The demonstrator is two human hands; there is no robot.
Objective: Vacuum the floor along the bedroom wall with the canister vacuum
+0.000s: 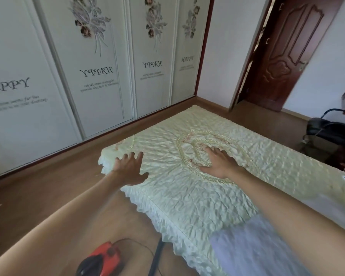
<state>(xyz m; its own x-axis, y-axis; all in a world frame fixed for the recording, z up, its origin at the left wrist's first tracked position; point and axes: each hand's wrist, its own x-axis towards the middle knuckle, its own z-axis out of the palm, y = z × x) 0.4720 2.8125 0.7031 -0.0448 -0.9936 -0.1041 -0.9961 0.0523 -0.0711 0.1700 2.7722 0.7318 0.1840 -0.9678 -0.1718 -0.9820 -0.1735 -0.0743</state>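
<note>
The red and black canister vacuum [100,261] stands on the wooden floor [48,186] at the bottom of the view, beside the bed. Its black hose [156,253] and a thin cord run along the bed's edge. My left hand [130,169] is stretched out with spread fingers over the bed's near corner. My right hand [219,163] lies flat with straight fingers on the pale green bedspread [187,196]. Neither hand holds anything.
White sliding wardrobe doors [68,76] with flower prints line the wall on the left, with a strip of floor between them and the bed. A dark wooden door [283,56] stands open at the back right. Dark bags and cables [327,130] sit at the right.
</note>
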